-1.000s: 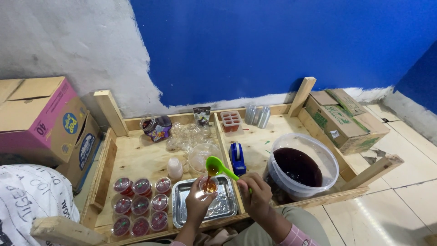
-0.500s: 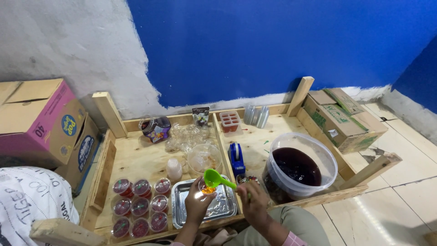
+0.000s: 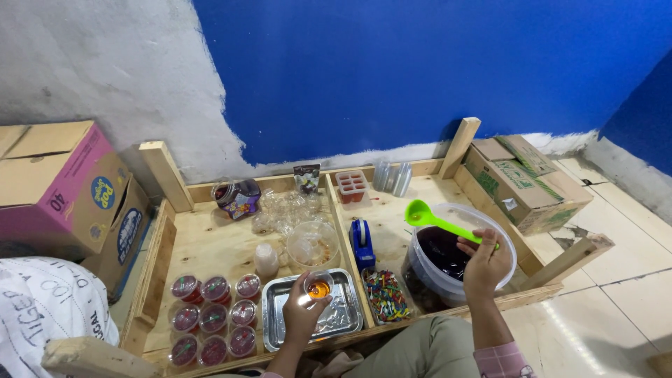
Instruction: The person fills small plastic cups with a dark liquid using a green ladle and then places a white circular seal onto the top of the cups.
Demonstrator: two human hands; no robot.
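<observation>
Wooden tray (image 3: 210, 245) below, my left hand (image 3: 301, 315) grips the small cup (image 3: 318, 285) level; right hand (image 3: 485, 262) clasps the green ladle (image 3: 437, 220) over the bucket (image 3: 448, 262).

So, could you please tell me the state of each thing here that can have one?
Small cup: held in left hand, part-filled with orange liquid.
Green ladle: held in right hand over bucket.
Bucket: open, holds dark liquid.
Sealed cups: lidded, filled red.

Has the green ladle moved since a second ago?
Yes. The green ladle in the right hand went rightward, from above the metal tray to over the bucket.
</observation>
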